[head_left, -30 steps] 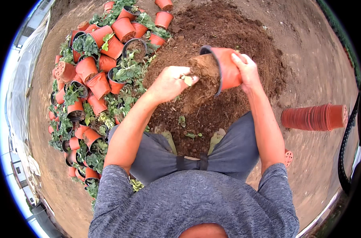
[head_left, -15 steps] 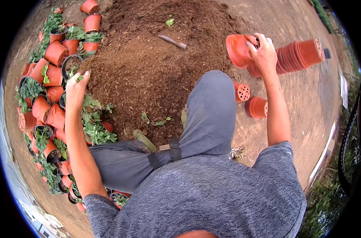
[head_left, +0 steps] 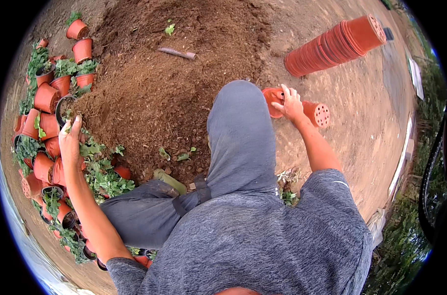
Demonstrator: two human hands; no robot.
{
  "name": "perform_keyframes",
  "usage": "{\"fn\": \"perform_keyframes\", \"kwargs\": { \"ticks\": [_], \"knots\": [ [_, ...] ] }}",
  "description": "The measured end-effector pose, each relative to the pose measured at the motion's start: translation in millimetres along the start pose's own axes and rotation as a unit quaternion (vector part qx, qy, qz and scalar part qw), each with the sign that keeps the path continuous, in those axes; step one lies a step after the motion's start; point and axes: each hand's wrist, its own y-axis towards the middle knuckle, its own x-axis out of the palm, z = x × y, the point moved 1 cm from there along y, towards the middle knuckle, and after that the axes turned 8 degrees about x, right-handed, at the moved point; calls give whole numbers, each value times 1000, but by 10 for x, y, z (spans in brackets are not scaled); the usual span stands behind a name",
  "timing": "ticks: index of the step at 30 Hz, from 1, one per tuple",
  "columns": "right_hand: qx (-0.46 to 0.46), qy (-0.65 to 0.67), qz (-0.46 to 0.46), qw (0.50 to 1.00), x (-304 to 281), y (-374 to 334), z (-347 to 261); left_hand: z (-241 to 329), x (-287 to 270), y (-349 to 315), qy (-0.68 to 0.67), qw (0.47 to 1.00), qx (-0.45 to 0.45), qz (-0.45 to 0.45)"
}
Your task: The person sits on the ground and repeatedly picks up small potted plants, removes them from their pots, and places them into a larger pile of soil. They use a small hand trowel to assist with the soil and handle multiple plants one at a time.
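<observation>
My right hand is closed on the base of a red-brown plastic pot beside my bent knee. The pot is bottom up with a drain hole showing; whether it covers another pot I cannot tell. Touching that hand's far side is a second pot, its holed base in view. My left hand pinches a small green leaf between thumb and fingers, next to a dark-rimmed pot. A fibrous brown soil clump lies against that hand; whether it hangs from the leaf is unclear.
A large heap of brown soil spreads in front of me, with a short stick-like tube on it. Several potted leafy plants lie tumbled along the left. A long stack of nested pots lies at the upper right.
My right hand has come down and nearer my knee with the pot, away from the long stack. The left hand keeps its pinch beside the dark-rimmed pot. The view has shifted slightly.
</observation>
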Motion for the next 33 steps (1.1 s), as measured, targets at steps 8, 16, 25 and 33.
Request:
{"fn": "perform_keyframes", "kwargs": {
  "ticks": [8,16,25,33],
  "knots": [
    [34,66,-39,997,867,412,694,51,70,-54,33,999,-4,-33],
    [-10,278,83,957,-323,611,-553,191,327,-121,15,1000,-2,5],
    [-354,2,-98,930,-620,1140,-3318,178,458,-18,-10,999,29,28],
    [-308,-82,-45,947,-121,1172,-3855,235,380,-28,-254,962,-36,94]
  ]
}}
